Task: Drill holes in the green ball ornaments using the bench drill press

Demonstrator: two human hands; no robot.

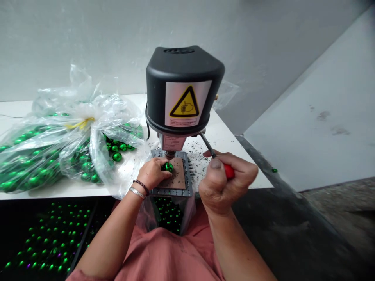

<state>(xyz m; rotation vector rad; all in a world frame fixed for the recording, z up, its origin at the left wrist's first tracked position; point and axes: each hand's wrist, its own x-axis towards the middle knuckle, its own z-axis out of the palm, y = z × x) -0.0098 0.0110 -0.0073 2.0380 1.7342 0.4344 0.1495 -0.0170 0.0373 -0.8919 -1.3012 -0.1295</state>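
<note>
A drill press (184, 74) with a black motor cover and a yellow warning sign stands in front of me. Under its drill bit, a shiny green ball (168, 167) rests on the brown board (177, 180) of the press's base. My left hand (154, 171) pinches this ball between thumb and fingers from the left side. To the right of the press, my right hand (227, 181) is wrapped around the red knob (229, 171) of the metal feed lever (208, 144). The bit's tip meets the top of the ball, though its depth cannot be made out.
Clear plastic bags (84, 125) full of green balls, one tied with yellow string, cover the left of the white table (234, 160). Dark shavings lie around the press. More green balls sit below the table edge, and a single ball (274, 170) lies on the floor at right.
</note>
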